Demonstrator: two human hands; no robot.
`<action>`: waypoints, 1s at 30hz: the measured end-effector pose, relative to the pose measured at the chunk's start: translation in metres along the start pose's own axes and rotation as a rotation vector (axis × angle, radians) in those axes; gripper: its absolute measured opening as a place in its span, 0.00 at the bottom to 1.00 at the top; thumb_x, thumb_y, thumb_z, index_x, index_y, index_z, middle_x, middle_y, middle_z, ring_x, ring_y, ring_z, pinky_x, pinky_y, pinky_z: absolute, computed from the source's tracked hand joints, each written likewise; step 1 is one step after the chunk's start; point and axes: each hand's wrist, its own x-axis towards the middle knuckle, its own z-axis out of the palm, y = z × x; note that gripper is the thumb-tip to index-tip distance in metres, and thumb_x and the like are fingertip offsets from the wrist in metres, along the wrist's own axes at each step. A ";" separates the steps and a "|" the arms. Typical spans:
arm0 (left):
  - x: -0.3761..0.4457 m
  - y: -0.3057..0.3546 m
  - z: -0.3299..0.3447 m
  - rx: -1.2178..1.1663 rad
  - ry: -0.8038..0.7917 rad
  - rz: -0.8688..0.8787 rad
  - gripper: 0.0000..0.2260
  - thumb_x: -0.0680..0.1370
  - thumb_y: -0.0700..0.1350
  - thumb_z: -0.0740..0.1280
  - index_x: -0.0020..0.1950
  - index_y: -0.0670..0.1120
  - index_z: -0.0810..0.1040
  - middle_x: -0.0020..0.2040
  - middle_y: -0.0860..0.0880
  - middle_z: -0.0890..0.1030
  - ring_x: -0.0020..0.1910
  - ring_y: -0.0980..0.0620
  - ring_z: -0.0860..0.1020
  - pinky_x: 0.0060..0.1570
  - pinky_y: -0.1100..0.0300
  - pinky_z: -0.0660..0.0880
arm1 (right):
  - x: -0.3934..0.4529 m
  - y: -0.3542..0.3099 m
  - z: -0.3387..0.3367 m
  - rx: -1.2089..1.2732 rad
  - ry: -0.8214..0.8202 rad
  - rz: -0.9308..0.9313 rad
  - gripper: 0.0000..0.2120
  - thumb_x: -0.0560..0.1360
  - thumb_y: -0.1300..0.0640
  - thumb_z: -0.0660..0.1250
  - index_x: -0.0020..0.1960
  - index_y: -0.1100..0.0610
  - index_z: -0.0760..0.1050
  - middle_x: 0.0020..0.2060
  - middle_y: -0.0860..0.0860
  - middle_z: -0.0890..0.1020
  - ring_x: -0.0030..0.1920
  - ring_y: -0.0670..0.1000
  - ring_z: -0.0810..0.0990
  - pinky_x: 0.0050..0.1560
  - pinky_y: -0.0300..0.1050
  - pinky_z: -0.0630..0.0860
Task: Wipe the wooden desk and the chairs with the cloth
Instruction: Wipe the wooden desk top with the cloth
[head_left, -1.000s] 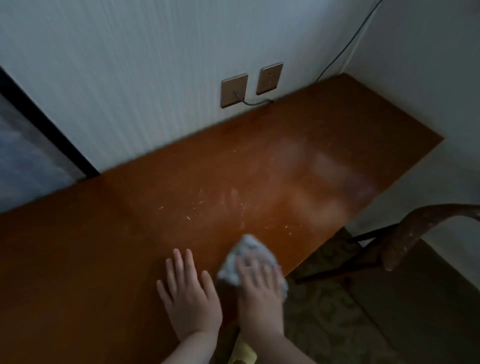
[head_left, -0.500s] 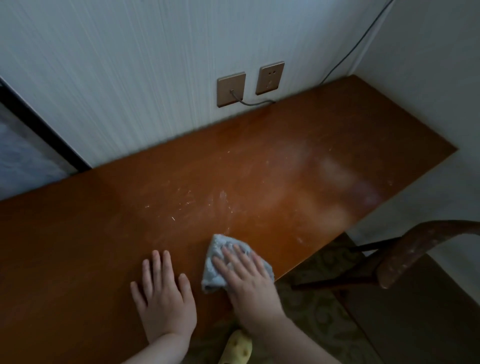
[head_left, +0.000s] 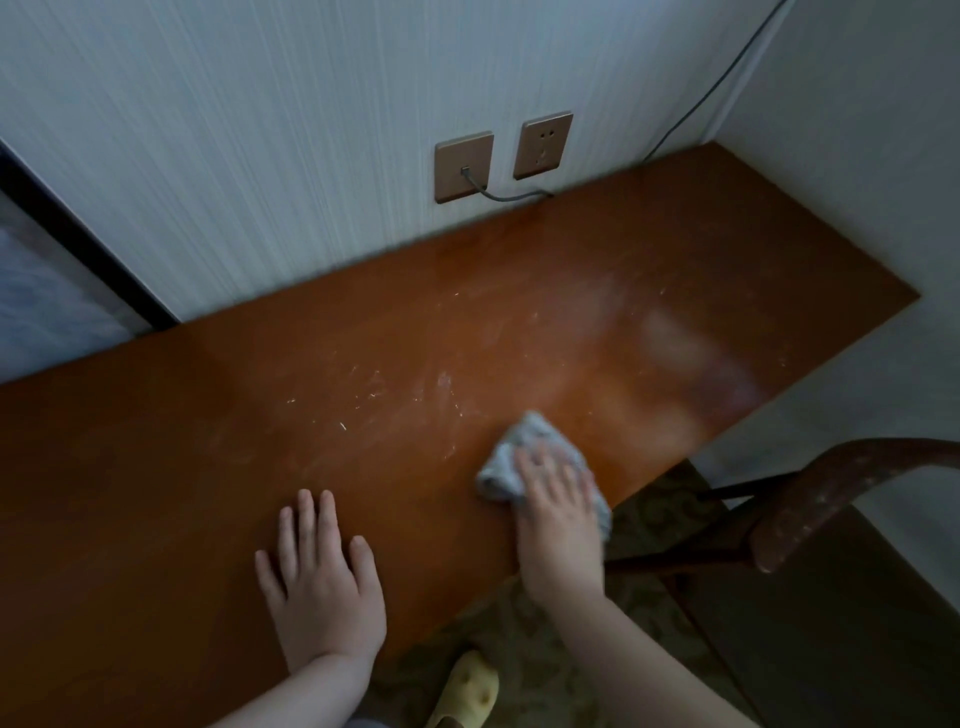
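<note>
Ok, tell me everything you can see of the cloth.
The cloth is a small pale grey-blue rag, soft and nubbly like towelling, bunched into a rumpled wad rather than spread flat. It lies on the wooden desk close to its near edge, just short of the pale dusty smears. The right hand presses flat on it, fingers covering its near half; its far corner sticks out beyond them. The left hand rests apart, not touching it.

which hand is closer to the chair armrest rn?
Right. The right hand presses the cloth at the desk's near edge, just across a gap from the chair armrest. The left hand lies flat on the desk, farther away.
</note>
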 end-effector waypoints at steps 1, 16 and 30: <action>0.000 0.000 0.000 -0.004 0.000 0.003 0.26 0.81 0.56 0.46 0.79 0.54 0.48 0.79 0.55 0.46 0.77 0.54 0.41 0.74 0.49 0.38 | -0.004 0.013 -0.003 0.022 0.048 0.160 0.26 0.78 0.54 0.57 0.76 0.51 0.62 0.75 0.51 0.62 0.76 0.53 0.59 0.75 0.51 0.47; 0.002 -0.008 0.010 -0.093 0.082 0.009 0.29 0.78 0.59 0.40 0.78 0.52 0.55 0.78 0.53 0.54 0.77 0.53 0.48 0.74 0.52 0.39 | 0.012 -0.029 -0.004 0.063 -0.026 0.159 0.28 0.82 0.55 0.53 0.79 0.45 0.47 0.79 0.49 0.53 0.78 0.50 0.44 0.77 0.51 0.40; 0.003 -0.008 0.010 -0.059 0.068 0.013 0.31 0.76 0.61 0.37 0.78 0.53 0.54 0.79 0.53 0.52 0.78 0.53 0.46 0.73 0.51 0.38 | 0.022 0.008 -0.012 0.149 0.129 0.570 0.27 0.83 0.55 0.51 0.79 0.46 0.47 0.79 0.50 0.50 0.78 0.51 0.43 0.75 0.49 0.36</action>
